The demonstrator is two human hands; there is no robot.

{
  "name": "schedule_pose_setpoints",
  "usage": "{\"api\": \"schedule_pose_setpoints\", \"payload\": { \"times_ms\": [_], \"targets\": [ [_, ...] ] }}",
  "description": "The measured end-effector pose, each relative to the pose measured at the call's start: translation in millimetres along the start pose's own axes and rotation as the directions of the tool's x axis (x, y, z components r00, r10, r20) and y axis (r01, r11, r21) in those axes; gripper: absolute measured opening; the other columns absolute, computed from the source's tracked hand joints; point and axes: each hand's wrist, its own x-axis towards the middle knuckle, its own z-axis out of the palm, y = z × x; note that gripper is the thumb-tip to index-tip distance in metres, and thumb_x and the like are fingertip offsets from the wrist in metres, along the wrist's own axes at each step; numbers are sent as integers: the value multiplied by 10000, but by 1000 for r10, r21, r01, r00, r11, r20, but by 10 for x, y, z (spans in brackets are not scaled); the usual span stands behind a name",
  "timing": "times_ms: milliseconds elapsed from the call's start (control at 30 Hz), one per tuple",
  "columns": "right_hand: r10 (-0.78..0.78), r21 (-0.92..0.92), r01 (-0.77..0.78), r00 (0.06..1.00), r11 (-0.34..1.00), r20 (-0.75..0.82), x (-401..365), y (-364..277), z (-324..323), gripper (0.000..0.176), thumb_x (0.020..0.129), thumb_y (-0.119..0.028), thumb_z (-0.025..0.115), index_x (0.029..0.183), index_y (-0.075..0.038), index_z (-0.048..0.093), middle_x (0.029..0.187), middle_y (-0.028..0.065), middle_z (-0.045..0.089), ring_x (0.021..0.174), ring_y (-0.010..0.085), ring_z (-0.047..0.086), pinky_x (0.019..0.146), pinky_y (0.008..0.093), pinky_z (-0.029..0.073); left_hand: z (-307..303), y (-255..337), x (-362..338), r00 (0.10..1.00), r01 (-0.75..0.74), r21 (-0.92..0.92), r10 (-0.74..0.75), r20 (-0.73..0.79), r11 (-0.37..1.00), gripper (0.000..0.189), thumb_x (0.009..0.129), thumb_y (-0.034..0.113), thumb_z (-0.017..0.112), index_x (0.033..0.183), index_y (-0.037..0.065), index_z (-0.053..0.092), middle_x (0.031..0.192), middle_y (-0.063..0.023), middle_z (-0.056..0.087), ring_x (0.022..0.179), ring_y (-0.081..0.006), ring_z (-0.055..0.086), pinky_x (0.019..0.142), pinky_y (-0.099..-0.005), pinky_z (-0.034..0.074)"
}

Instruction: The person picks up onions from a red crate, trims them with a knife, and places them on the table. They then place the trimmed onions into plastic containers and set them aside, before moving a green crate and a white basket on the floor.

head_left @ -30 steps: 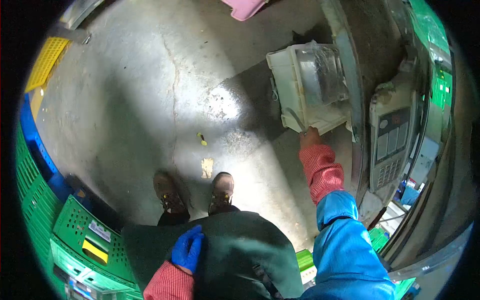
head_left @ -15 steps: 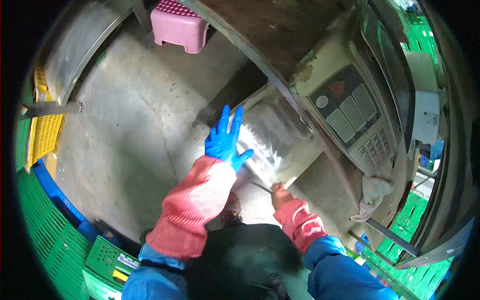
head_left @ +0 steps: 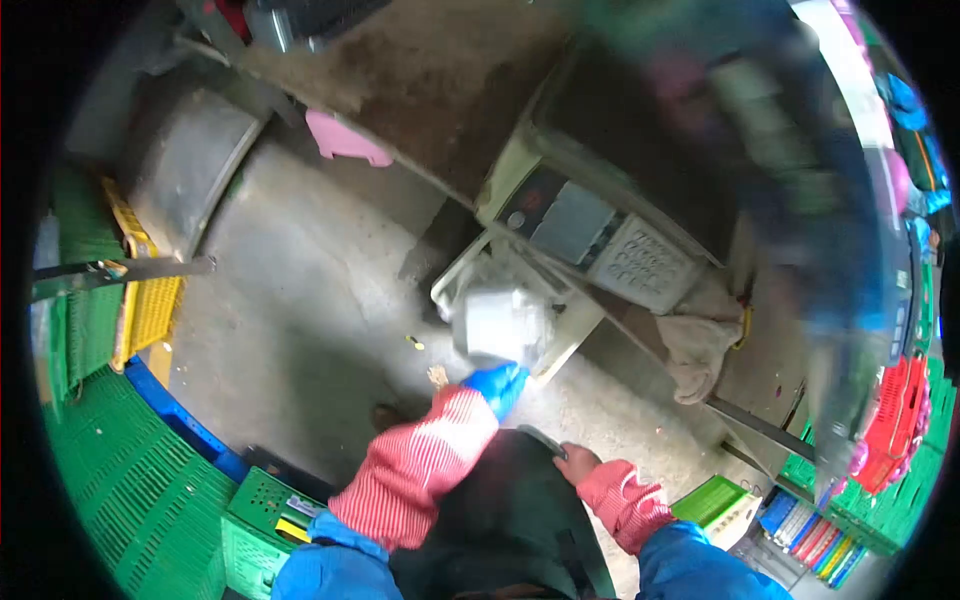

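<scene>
The floor is bare grey concrete point(head_left: 290, 320), stained and littered with a few scraps. At its 12 o'clock edge stands a rough brown table point(head_left: 440, 90) that carries a weighing scale point(head_left: 600, 240) with a keypad. A pale cloth point(head_left: 700, 350) hangs off the table at 3 o'clock from the scale. A pink stool point(head_left: 345, 140) sits under the table at 11 o'clock. Green crates point(head_left: 110, 480) and a yellow crate point(head_left: 150, 300) line the 9 o'clock side, and red crates point(head_left: 890, 410) stand at 3 o'clock.

The left hand point(head_left: 497, 385), in a blue glove, pinches the lower edge of a clear plastic bag point(head_left: 495, 325). The bag is lifted just in front of a white bin point(head_left: 570, 335) below the scale. The right hand point(head_left: 578, 463), bare, is at 5 o'clock from the bag with its fingers curled around a thin dark piece point(head_left: 540, 438), too blurred to identify.
</scene>
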Motion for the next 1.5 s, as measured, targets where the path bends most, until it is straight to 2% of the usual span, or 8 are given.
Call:
{"api": "schedule_pose_setpoints", "payload": {
  "times_ms": [33,200,400,600,900,1033,1133,1500],
  "targets": [
    [15,3,-15,1000,1000,-4,-211,41,-23,296,842,-298,663,1022,-63,655,893,205,671,874,385,654,791,453,513,114,106,-393,965,-232,662,253,65,713,176,979,125,572,1058,-16,641,959,-70,664,854,-125,596,787,-290,507],
    [-26,11,24,989,1000,148,-1264,-76,-657,350,867,-366,618,998,-43,642,944,244,662,917,415,637,812,485,497,316,740,-2333,982,-182,431,188,27,884,247,990,237,555,1017,4,633,841,-107,654,752,-180,622,720,-322,512],
    [18,75,-24,996,997,84,-2352,-400,-1377,430,884,-449,593,1042,-52,645,926,214,673,914,395,648,821,468,503,329,1010,-4391,970,-173,711,241,6,682,382,996,327,510,782,32,627,691,-62,621,656,-147,589,614,-309,471],
    [144,162,-142,990,977,2,-2766,-759,-1583,486,901,-497,556,1092,-58,641,987,215,678,979,389,641,876,462,485,152,946,-4855,960,-282,597,217,179,751,359,1014,346,511,824,66,632,709,-9,613,679,-106,581,653,-292,475],
    [282,332,-218,946,918,-158,-2623,-454,-1317,511,897,-514,568,1144,-73,640,1012,200,693,988,377,653,871,446,489,49,1652,-4711,793,-526,850,363,489,3,398,1004,390,491,851,50,630,721,-84,639,683,-183,620,653,-361,490],
    [331,455,-231,931,860,-151,-2761,-345,-1156,565,882,-539,572,1143,-44,645,1047,224,680,1012,393,643,889,447,491,184,1812,-4651,892,-441,734,346,292,517,417,975,416,533,852,29,625,740,-149,653,683,-237,650,650,-356,494],
    [393,538,-236,899,809,-196,-2790,-281,-994,585,873,-548,576,1138,-32,652,1063,241,674,1015,399,642,891,441,496,673,2093,-4764,829,-500,836,404,387,225,426,985,413,527,825,30,624,717,-134,640,678,-215,643,643,-346,492],
    [356,774,230,786,591,-505,-2918,-505,-1645,440,902,-435,598,1066,-35,680,900,191,699,847,322,672,771,405,503,1963,2463,-4941,877,-465,776,106,468,427,373,995,341,540,782,43,608,679,-63,609,619,-138,588,593,-285,465]
  ]
}}
